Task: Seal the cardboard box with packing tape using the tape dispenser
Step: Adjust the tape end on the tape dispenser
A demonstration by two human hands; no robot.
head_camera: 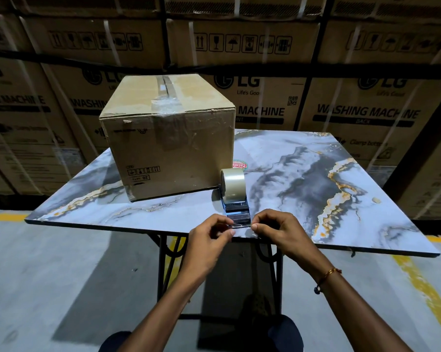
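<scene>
- Both my hands at the tape dispenser (236, 199) near the table's (290, 153) front edge: left hand (209, 235) and right hand (272, 228) pinch the tape end at the serrated blade.
- Cardboard box (167, 138) sits behind-left, old tape on seam.
- Risk: clear tape folding onto itself, or fingertips catching the teeth.

The big stacked cartons (361, 110) behind the table say "LG" in thick black letters, and under that "WASHING MACHINE". One carton says "Life's Good" below the LG sign, and another has the word "BACK" in a black bar. A row of little handling signs sits higher up: arrows, a glass, an umbrella. The cardboard box (168, 138) has tiny upside-down signs and the number "20". A round sticker (240, 164) on the table (303, 174) is too blurry to read.
</scene>
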